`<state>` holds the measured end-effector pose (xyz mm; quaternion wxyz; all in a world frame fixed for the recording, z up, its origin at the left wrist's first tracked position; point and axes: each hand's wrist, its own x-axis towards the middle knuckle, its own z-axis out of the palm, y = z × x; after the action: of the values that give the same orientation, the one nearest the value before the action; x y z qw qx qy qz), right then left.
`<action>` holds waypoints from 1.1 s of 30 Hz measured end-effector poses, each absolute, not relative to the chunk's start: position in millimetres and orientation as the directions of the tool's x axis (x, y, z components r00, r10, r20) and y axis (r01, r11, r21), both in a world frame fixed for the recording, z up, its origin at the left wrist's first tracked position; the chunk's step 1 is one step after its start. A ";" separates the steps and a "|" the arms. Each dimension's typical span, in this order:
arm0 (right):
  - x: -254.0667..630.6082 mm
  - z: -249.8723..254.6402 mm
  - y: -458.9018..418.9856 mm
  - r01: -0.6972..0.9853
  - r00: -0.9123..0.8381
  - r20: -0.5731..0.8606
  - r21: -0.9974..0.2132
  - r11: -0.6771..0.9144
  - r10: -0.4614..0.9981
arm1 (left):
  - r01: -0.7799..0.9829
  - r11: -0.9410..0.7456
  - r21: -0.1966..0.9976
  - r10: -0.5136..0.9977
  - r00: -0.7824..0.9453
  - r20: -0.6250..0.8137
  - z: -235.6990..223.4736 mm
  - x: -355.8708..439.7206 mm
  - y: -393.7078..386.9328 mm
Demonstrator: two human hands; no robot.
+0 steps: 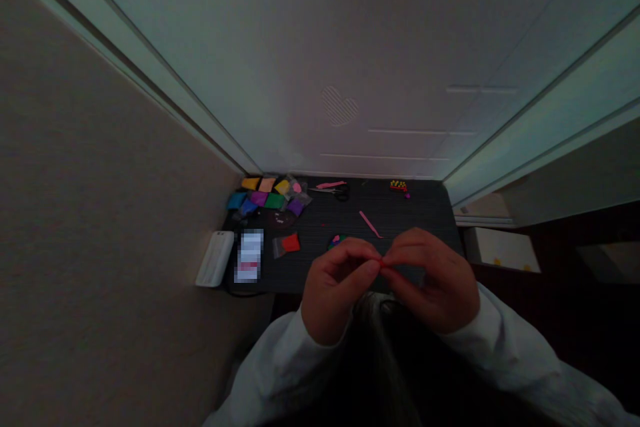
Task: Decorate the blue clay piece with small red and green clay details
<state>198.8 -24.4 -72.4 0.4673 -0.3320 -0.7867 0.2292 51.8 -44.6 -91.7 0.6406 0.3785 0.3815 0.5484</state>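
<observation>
While poised over the near side of the table, pinching a red bit between fingertips of left hand and right hand, lying directly between both, equally near; too covered to show a long axis.

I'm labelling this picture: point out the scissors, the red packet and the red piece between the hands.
Scissors (329,191): head view, on the blades.
Red packet (289,243): head view, on its red part.
Red piece (383,263): head view, on the small bit that shows.
</observation>
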 end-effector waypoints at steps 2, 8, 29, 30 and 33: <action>199.6 -70.3 -25.7 0.282 -0.334 0.555 -0.712 0.643 0.762 | -0.400 0.097 0.911 0.993 0.107 -0.059 -90.6 51.8 -46.0; 201.9 -66.6 -27.8 0.220 -0.354 0.493 -0.782 0.584 0.795 | -0.364 0.036 0.931 0.996 0.087 -0.004 -88.2 51.6 -48.2; 200.0 -56.5 -28.8 0.260 -0.338 0.522 -0.748 0.611 0.783 | -0.238 -0.128 0.963 0.986 0.076 0.150 -77.8 45.6 -48.3; 199.9 -56.0 -28.5 0.261 -0.344 0.524 -0.744 0.615 0.780 | -0.235 -0.129 0.964 0.985 0.081 0.152 -77.6 45.4 -48.4; 199.5 -54.4 -27.9 0.255 -0.356 0.526 -0.740 0.622 0.772 | -0.234 -0.135 0.963 0.983 0.087 0.159 -77.8 44.6 -49.1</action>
<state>199.5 -27.9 -54.4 0.4601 -0.3318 -0.7741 0.2810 44.6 -49.1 -77.8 0.5410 0.5010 0.3738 0.5626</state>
